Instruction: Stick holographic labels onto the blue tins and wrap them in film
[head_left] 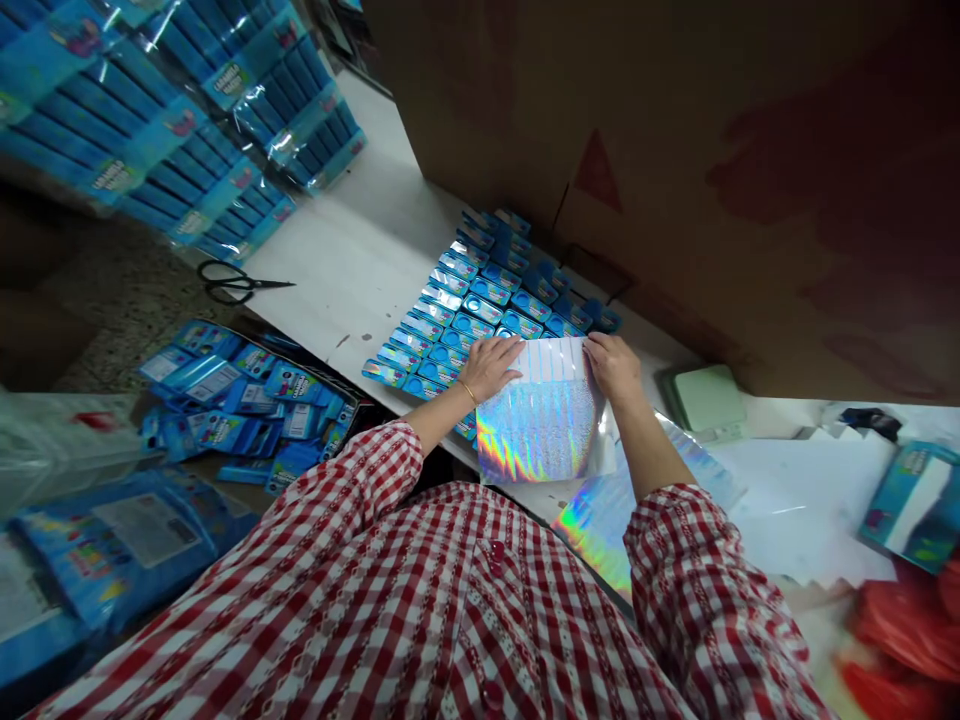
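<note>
A shiny holographic sticker sheet [544,425] with pale strips along its top is between my two hands, over the front of the table. My left hand [491,368] is closed at its upper left corner, thumb and fingers against the sheet. At the upper right edge, my right hand [613,365] pinches the same sheet. Just beyond it, rows of small blue packs [480,308] lie side by side, some with shiny strips on their ends. A second holographic sheet [600,530] lies under my right forearm, partly hidden.
Black-handled scissors [229,283] lie at the table's left edge. A box of blue packs [255,400] stands below left. Wrapped blue stacks [187,130] rise at the back left. A large cardboard box [675,180] walls the far side. A pale green box [705,398] sits right.
</note>
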